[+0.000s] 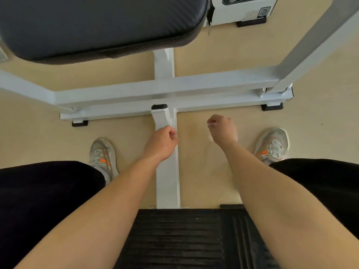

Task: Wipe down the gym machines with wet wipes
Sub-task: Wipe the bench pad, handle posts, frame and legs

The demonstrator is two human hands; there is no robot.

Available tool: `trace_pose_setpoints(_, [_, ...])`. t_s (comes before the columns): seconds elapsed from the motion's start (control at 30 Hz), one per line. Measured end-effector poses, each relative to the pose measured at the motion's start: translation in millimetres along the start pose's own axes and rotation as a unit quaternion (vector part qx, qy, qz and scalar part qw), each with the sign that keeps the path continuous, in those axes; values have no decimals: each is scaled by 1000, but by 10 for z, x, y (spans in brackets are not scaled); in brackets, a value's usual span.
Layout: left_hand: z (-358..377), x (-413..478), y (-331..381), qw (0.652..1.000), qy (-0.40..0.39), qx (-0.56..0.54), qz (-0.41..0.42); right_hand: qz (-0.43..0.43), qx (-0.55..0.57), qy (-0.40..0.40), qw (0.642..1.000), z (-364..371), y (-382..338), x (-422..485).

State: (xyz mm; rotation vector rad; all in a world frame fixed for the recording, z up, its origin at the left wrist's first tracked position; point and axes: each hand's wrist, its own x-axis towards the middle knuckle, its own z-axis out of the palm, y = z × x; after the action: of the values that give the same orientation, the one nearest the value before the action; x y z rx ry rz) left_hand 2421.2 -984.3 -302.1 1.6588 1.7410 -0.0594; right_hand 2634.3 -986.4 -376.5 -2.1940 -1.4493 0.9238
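Observation:
I sit on a white-framed gym machine and look down between my knees. Its centre floor beam point(168, 183) runs forward to a cross bar point(213, 84), with a short black-capped tube end point(160, 117) at the joint. My left hand point(161, 143) hovers over the beam just below that tube end, fingers curled, pinching a small white scrap that is hard to tell from the white beam. My right hand point(223, 130) is over the floor to the right of the beam. It pinches a thin, translucent wet wipe point(210, 136) that hangs from its fingertips.
A dark padded cushion point(97, 26) fills the top left. The black ribbed seat point(184, 239) lies under my forearms. My two sneakers point(103, 156) point(273, 144) rest on the beige floor either side of the beam. A slanted frame bar point(310, 45) rises at the right.

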Motion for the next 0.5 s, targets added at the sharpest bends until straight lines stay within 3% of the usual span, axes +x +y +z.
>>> trace_pose_setpoints(0.07, [24,-146,-202,1000,6,-17,-22,40,123,-18,991,273,-256,-268])
trace_pose_setpoints(0.13, [39,-263,-407,998,18,-40,-55,52,175,-39,982,525,-474,-487])
trace_pose_setpoints(0.27, [40,-376,-703,993,30,-73,-93,57,185,-68,979,887,-767,-715])
trace_pose_setpoints(0.5, [48,-415,-902,990,42,-93,-99,88,176,-18,980,1022,-721,-873])
